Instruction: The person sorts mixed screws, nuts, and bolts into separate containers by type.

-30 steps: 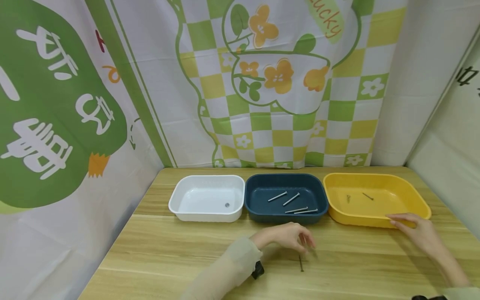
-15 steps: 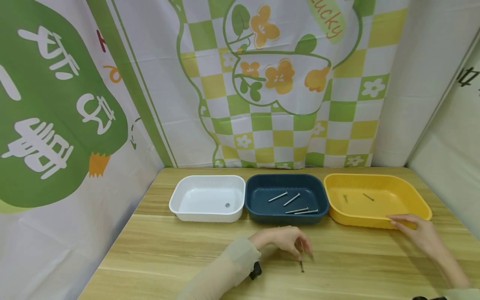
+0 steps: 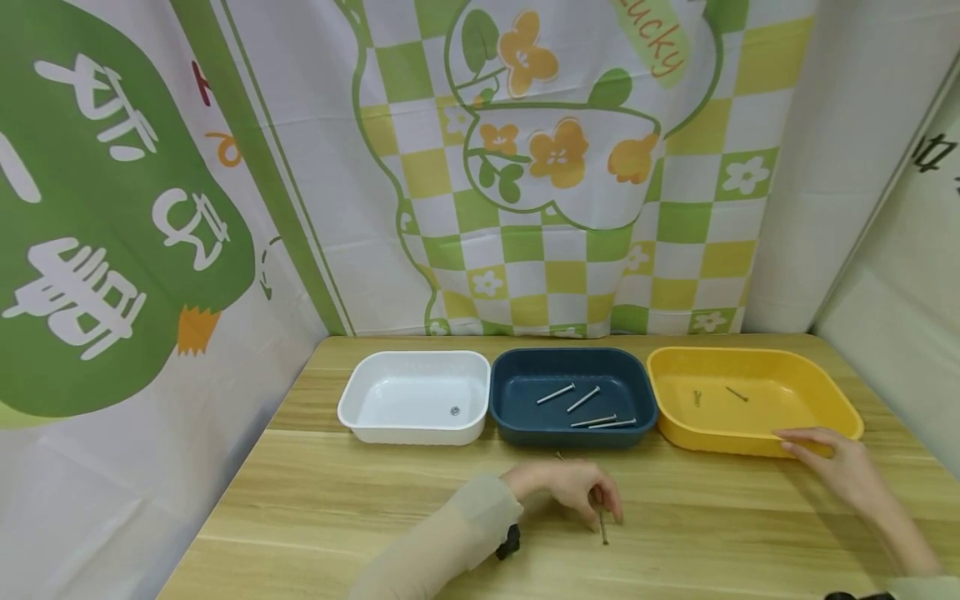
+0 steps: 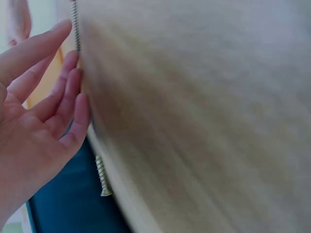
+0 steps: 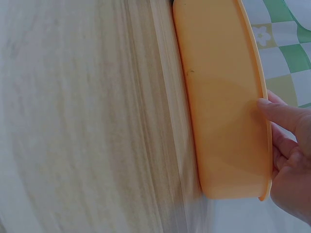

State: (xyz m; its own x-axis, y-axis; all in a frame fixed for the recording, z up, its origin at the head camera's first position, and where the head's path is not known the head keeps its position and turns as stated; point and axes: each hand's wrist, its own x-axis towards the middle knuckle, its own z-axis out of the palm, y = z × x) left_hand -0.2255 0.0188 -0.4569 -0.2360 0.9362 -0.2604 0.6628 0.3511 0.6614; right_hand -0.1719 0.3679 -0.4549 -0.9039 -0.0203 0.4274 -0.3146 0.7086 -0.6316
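My left hand (image 3: 576, 490) reaches down at the table, thumb and fingers apart, fingertips right at a thin threaded screw (image 3: 603, 530) that lies there. In the left wrist view, the thumb tip overlaps the side of this screw (image 4: 76, 26). A second screw (image 3: 559, 456) lies just beyond the hand, mostly hidden by it in the head view; its head and thread show below the hand in the left wrist view. My right hand (image 3: 832, 458) pinches the front rim of the yellow tray (image 3: 723, 438), thumb outside and fingers over the edge.
A white tray (image 3: 416, 435) holding one small metal piece, a dark blue tray (image 3: 573, 437) with several long bolts, and the yellow tray stand in a row along the back of the wooden table (image 3: 315, 517). Two small screws lie in the yellow tray. A patterned curtain (image 3: 555, 283) hangs behind.
My left hand has lowered slightly and shifted a little left toward the screw, uncovering the head of the second screw behind it. The right hand stays on the yellow tray's rim.
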